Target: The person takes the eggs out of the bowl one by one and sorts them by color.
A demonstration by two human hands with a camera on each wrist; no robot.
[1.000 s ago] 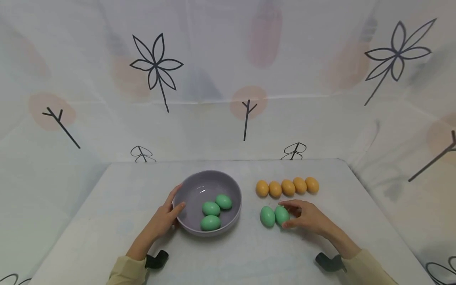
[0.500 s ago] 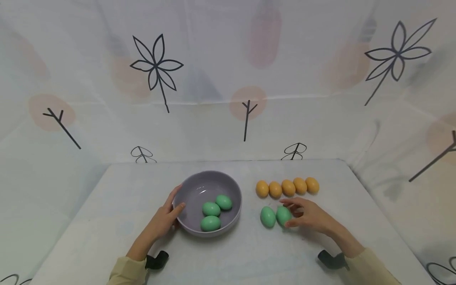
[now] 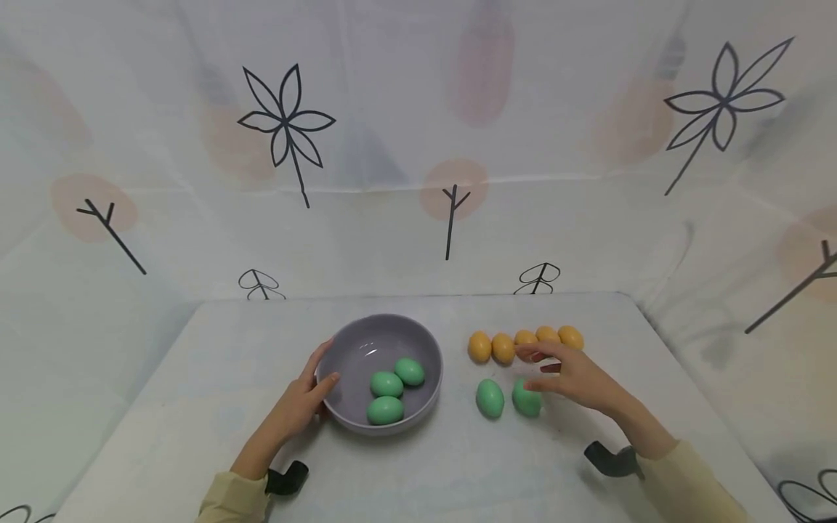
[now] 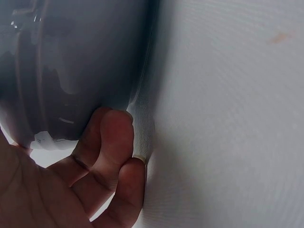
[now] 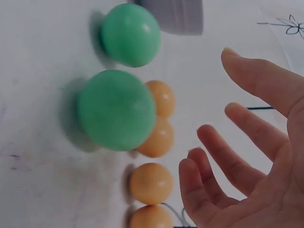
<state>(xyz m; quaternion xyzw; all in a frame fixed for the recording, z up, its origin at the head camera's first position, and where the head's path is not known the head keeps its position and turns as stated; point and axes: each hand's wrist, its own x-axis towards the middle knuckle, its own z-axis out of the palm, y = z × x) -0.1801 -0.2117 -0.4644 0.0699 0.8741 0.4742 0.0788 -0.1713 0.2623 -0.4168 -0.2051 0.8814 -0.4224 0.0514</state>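
Note:
A grey-purple bowl stands left of the middle of the table, with three green eggs lying inside it. My left hand holds the bowl's left side, thumb over the rim and fingers along the outer wall. In the left wrist view the fingertips reach under the bowl's curved wall. Two more green eggs lie on the table right of the bowl, a left one and a right one. Above the right one hovers my right hand, fingers spread and holding nothing, as the right wrist view shows.
Several orange eggs lie in a row behind the green pair, partly covered by the right hand in the head view. A white cloth covers the table. Patterned fabric walls rise at the back and both sides.
My right hand has let go of the right green egg and lifted back over it. That egg sits slightly farther right, apart from its neighbour. The left hand and bowl stay put.

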